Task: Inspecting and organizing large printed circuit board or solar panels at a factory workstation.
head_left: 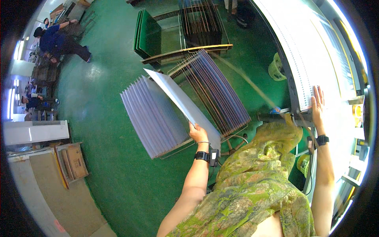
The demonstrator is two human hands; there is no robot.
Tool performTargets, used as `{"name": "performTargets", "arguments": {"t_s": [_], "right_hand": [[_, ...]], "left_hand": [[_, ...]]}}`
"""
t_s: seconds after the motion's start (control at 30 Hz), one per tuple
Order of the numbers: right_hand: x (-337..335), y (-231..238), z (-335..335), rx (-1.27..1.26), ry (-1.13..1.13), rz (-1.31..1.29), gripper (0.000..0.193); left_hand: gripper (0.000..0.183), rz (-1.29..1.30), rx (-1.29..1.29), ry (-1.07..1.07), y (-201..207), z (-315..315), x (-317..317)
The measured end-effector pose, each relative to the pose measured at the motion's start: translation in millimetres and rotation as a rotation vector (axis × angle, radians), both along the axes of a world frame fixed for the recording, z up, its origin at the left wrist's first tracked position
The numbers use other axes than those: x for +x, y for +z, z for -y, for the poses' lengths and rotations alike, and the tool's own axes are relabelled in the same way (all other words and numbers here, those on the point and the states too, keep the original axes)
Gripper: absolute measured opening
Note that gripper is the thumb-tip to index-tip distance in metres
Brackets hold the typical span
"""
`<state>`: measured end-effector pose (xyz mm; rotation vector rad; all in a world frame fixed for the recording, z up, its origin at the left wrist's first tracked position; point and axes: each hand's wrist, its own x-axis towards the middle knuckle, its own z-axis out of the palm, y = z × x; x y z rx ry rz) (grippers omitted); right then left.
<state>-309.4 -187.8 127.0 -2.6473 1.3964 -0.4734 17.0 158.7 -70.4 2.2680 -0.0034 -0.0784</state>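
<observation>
My left hand (198,133) grips the near edge of a thin pale panel (173,91), which stands tilted over a rack. Left of it, several similar bluish-white panels (152,114) stand upright in a row. More panels with brownish edges (215,93) fill the rack's right side. My right hand (318,108) lies flat with fingers stretched out on a brightly lit white work surface (316,51). A row of small dark marks runs along that surface's left edge, beside the hand. Glare hides detail there.
Behind stands another rack with dark panels (199,27) and green boards (147,35). A pale green bin (277,67) is below the work surface. At the far left are a person in dark clothes (59,41), a white cabinet-like unit (37,132) and a cardboard box (75,162).
</observation>
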Motion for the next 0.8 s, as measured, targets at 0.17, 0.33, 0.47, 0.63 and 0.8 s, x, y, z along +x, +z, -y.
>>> {"name": "performTargets", "arguments": {"t_s": [0.17, 0.33, 0.47, 0.63, 0.8], "right_hand": [[2.1, 10.4, -12.7, 0.016, 0.021, 0.027, 0.048], [8.9, 18.1, -22.1, 0.096, -0.028, 0.011, 0.046], [0.0, 10.1, -12.7, 0.06, -0.019, -0.032, 0.047], [-5.6, -1.2, -4.4, 0.054, 0.015, 0.023, 0.047], [-36.8, -26.6, 16.6, -0.178, 0.265, -0.108, 0.088]], "left_hand": [[0.041, 0.078, -0.009, -0.014, -6.0, 3.8, -8.7], [0.045, 0.023, -0.024, -0.058, 3.3, 13.2, -7.4], [0.048, 0.02, -0.014, -0.095, 3.9, 23.6, -3.8], [0.048, 0.023, 0.012, -0.118, 5.6, 33.1, -0.7], [0.048, -0.01, 0.021, -0.126, 5.4, 41.1, 2.1]]}}
